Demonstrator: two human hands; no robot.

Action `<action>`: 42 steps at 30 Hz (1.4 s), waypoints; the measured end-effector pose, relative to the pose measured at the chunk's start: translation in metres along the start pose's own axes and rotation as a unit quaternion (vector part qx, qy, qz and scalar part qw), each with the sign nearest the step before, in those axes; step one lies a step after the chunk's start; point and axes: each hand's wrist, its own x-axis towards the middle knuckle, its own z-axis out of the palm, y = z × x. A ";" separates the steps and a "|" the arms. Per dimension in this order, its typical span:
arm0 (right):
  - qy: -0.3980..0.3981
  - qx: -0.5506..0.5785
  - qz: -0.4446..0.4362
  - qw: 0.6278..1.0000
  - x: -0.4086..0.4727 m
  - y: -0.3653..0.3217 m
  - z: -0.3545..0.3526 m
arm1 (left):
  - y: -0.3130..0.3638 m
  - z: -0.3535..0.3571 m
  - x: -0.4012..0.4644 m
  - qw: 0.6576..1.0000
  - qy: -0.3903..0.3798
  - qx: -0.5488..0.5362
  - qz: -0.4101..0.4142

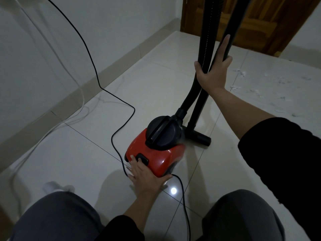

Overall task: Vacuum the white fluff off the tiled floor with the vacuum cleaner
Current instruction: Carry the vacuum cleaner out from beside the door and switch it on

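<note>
Two grips are at work, both bare hands with black sleeves pushed up the forearm. Her or his right hand (212, 73) is wrapped around two black tubes at once, the ribbed hose (207, 32) and the rigid wand (199, 108), with the thumb on the left side and the index finger stretched up along the wand. That grip is closed on the pair. Left hand (146, 178) lies flat and spread on the near end of the vacuum cleaner (157, 150), its fingertips at the black rocker switch (142, 158) and its thumb hooked under the lower edge; it presses rather than clasps.

By size: the tiled floor (69, 167) is pale and glossy, with one bright light reflection near the left hand. One white wall (34, 49) with a beige skirting runs along the left, and one wooden door (257, 23) stands at the far right. Two grey-trousered knees fill the bottom edge. The single vacuum cleaner, red with a black domed top and carry handle, sits on the floor in the middle. Its floor nozzle (199, 138) rests just beside the body on the right. One black power cord (97, 70) snakes from the upper left to the rear of the machine. Several white cables (76, 115) trail along the skirting. The white fluff (251, 87) lies scattered in many small bits at the right, well apart from the nozzle.
</note>
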 end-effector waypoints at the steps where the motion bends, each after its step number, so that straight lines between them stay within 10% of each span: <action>1: 0.000 0.000 0.001 1.000 0.000 0.000 0.000 | 0.002 0.000 -0.001 1.000 0.005 -0.013 -0.004; 30: 0.039 0.008 -0.038 0.998 0.006 0.011 0.009 | -0.037 0.005 0.024 0.982 0.136 -0.095 0.088; 42: 0.033 -0.013 -0.042 0.998 -0.002 -0.002 -0.003 | -0.054 -0.026 0.058 0.983 0.025 -0.150 0.105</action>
